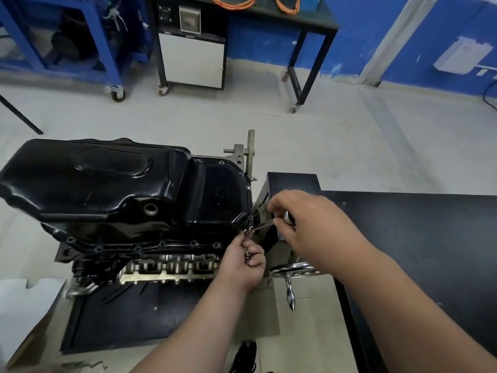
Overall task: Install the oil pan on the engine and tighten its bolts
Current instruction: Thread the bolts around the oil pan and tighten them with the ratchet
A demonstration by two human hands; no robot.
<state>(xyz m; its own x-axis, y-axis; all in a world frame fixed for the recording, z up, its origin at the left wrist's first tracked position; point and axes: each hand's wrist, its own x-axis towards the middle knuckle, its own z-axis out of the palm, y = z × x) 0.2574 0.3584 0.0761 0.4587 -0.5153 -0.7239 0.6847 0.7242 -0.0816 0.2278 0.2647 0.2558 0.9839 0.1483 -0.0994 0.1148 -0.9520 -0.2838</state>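
A glossy black oil pan (113, 184) lies on the upturned engine (166, 267), its flange holes lined up along the near edge. My left hand (243, 261) holds several small bolts in its curled fingers and pinches one bolt (246, 231) at the pan's near right corner. My right hand (304, 224) grips a slim metal driver (265, 224) whose tip meets a bolt at that same corner.
The engine hangs on a stand with a chrome hand wheel (291, 270) and its crank handle just below my right wrist. A black bench (419, 238) lies to the right. A black mat (129, 316) lies under the engine. Carts and a cabinet stand across the floor.
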